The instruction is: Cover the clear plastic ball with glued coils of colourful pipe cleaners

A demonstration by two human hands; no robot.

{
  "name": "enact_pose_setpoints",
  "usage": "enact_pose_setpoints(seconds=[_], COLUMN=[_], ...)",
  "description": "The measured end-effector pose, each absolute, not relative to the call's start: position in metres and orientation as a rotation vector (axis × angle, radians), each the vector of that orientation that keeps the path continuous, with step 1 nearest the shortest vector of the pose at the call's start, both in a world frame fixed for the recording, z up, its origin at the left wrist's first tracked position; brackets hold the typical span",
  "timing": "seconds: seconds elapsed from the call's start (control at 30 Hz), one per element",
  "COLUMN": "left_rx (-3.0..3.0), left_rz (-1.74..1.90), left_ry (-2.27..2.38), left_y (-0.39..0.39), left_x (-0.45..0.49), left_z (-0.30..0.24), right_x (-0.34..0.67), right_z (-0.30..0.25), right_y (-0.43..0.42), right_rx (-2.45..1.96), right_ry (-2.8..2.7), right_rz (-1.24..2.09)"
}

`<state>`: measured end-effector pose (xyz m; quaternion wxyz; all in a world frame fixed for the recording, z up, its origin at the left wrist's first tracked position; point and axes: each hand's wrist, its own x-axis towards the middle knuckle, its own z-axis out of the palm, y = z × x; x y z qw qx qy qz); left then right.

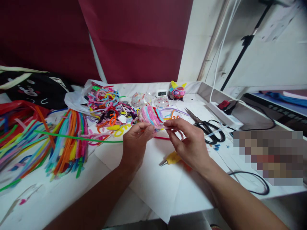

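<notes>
Head view: we see both hands lifted a little above the white table (48,198), meeting over a sheet of white paper (155,185). The left hand (135,140) has its fingers closed around the underside of a small ball (151,115) wrapped in pink, blue and red fuzzy stems. Cupping it from below leaves the top, and the side facing the other hand, bare. The right hand (189,143) pinches a thin pink strand (161,128) between thumb and forefinger just beside the ball, with the remaining fingers loosely curled. We judge the strand is drawn taut so that it lies snug against the ball's surface.

The tools sit near the right hand, which we take to be a matter of easy reach. The scissors (208,127) lie just beyond it, and a yellow-handled tool (171,158) with a metal tip rests on the paper beneath it.

To the left, a bundle of long pipe cleaners (67,143) is fanned out, and one green stem (72,138) lies across toward the left hand. Behind the ball is a heap of short curled offcuts (107,105). Farther back, near the wall, stand two clear spheres (140,99), a small clock (161,93) and a colourful horned ball (177,92), well apart from the hands
</notes>
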<state>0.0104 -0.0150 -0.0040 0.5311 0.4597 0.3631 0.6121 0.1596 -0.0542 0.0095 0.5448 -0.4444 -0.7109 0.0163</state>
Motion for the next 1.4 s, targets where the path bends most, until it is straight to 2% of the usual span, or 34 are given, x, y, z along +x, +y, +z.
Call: enact_pose_setpoints(seconds=[0.5, 0.77, 0.9, 1.07, 1.27, 1.4], left_rx=[1.001, 0.99, 0.988, 0.99, 0.98, 0.975], left_rz=[1.573, 1.585, 1.587, 1.633, 1.658, 1.683], left_ry=[0.898, 0.895, 0.896, 0.911, 0.908, 0.908], left_y=[-0.008, -0.006, -0.005, -0.001, 0.002, 0.003], left_x=[0.008, 0.007, 0.007, 0.004, 0.0, -0.001], left_z=[0.002, 0.004, 0.003, 0.004, 0.005, 0.006], right_x=[0.172, 0.176, 0.177, 0.183, 0.188, 0.188], right_z=[0.011, 0.023, 0.031, 0.033, 0.024, 0.025], right_y=[-0.05, -0.049, -0.051, -0.051, -0.044, -0.045], right_rx=[-1.224, -1.124, -1.083, -1.025, -1.045, -1.077], right_ry=[-1.555, -1.206, -1.147, -1.213, -1.258, -1.269], right_rz=[0.177, 0.804, 0.972, 0.959, 0.782, 0.857])
